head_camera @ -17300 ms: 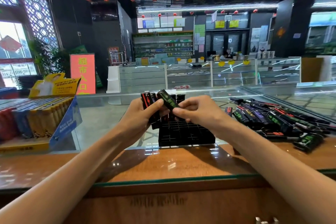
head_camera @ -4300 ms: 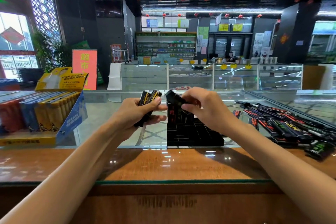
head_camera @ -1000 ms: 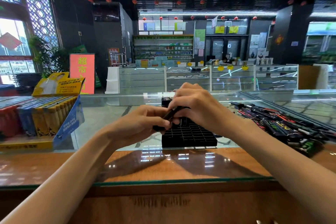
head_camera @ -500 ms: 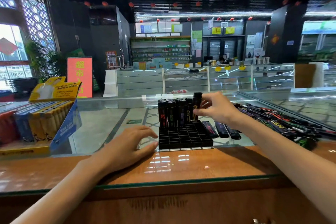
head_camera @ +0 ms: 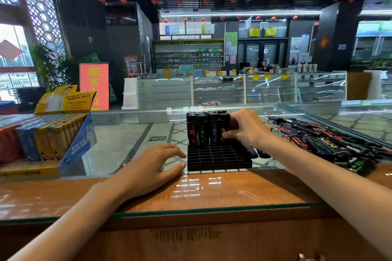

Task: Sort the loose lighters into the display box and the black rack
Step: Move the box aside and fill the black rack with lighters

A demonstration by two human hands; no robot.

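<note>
1. Standing by the worktop (head_camera: 212, 193), I saw the right hand (head_camera: 247, 130) reaching over the black rack (head_camera: 218, 158). Its fingers (head_camera: 228, 133) pinched the end lighter (head_camera: 224, 125) at the right of the nearest filled row, apparently to seat it upright in its cell.
2. The left hand (head_camera: 152, 166) lay flat and relaxed on the worktop, gripping nothing. Its thumb was just beside the rack's near left corner, though I could not tell whether it touched. I took it as bracing, so the rack would not slide under the push.
3. The upright lighters (head_camera: 201, 129) filled only the far rows, packed side by side, while the near cells stood empty. Filled that way, no standing row blocked the reach.
4. The loose lighters (head_camera: 324, 143) lay heaped on the right, near the working hand. A few spare lighters (head_camera: 253, 152) lay just beside the rack's right edge, under the wrist.
5. The display box (head_camera: 44, 135) sat well apart on the left, with coloured lighters ranked inside it.
</note>
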